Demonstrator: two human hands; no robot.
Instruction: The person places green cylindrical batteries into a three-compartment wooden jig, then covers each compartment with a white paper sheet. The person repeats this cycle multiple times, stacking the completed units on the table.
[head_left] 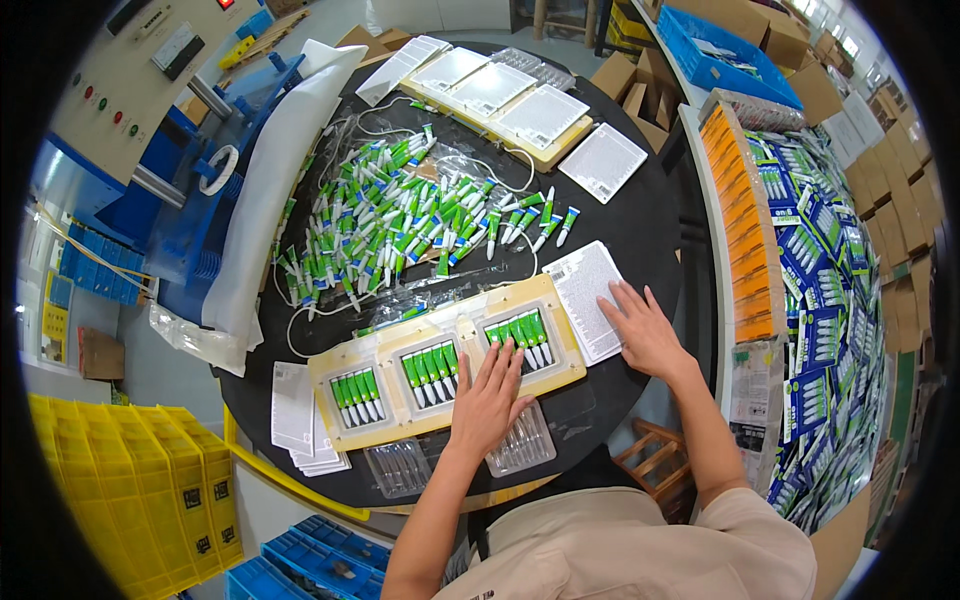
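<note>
A cream-yellow tray point(467, 322) with three recesses lies across the near side of the black round table. Each recess holds a row of small green-and-white tubes point(431, 372). My left hand point(487, 396) rests with outstretched fingers over the lower left of the right-hand row, its fingertips touching or just above the tubes point(528, 338). My right hand point(645, 332) lies with spread fingers on the right edge of a stack of white printed cards point(583, 290), which sits against the tray's right end. Neither hand is closed around anything.
A heap of loose tubes point(390, 215) fills the table's middle. Beyond it stands a second tray point(545, 158) topped with cards. Clear plastic blisters point(522, 440) and more cards point(293, 408) lie near me. A blue press point(215, 200) stands left; a bin of packed cards point(815, 330) stands right.
</note>
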